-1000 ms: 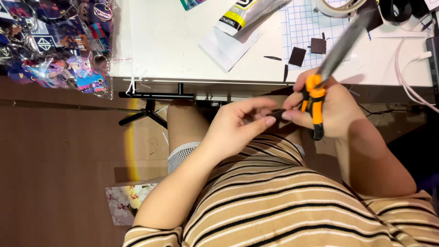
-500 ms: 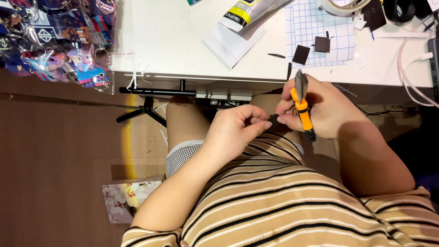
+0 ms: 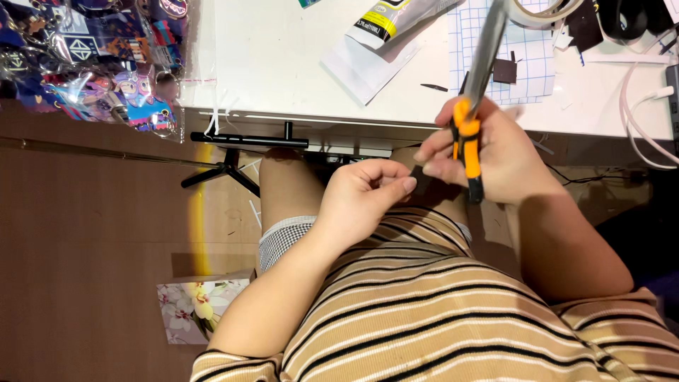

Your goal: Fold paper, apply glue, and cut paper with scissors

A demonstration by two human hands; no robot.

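Hands: we count two, both ours, held together over the lap just below the white table [image 3: 283,64] edge.
Left hand [image 3: 364,194]: fingers curled in, thumb and forefinger pinched on one small dark piece [image 3: 422,182].
Right hand [image 3: 495,152]: fingers wrapped shut around one pair of scissors [image 3: 472,106] with orange handles; its fingertips also meet the dark piece.
Scissors: one pair, grey blades pointing up and away over the table, blurred, so we cannot tell whether the blades are apart.
Dark piece: one, between the two hands, above the striped shirt [image 3: 438,318]; its shape is mostly hidden.
Dark squares on the table: we see two, one [image 3: 505,71] on the blue-gridded sheet [image 3: 534,49], one [image 3: 583,25] further right.
Tube: one, white with a yellow band [image 3: 396,18], lying on a folded white paper [image 3: 368,67].
Tape: one roll [image 3: 544,10], cut off by the frame's top.
Clear bag [image 3: 92,64]: one, on the left table corner, filled with colourful trinkets too many to count.
Floor: one flowered card [image 3: 198,304].
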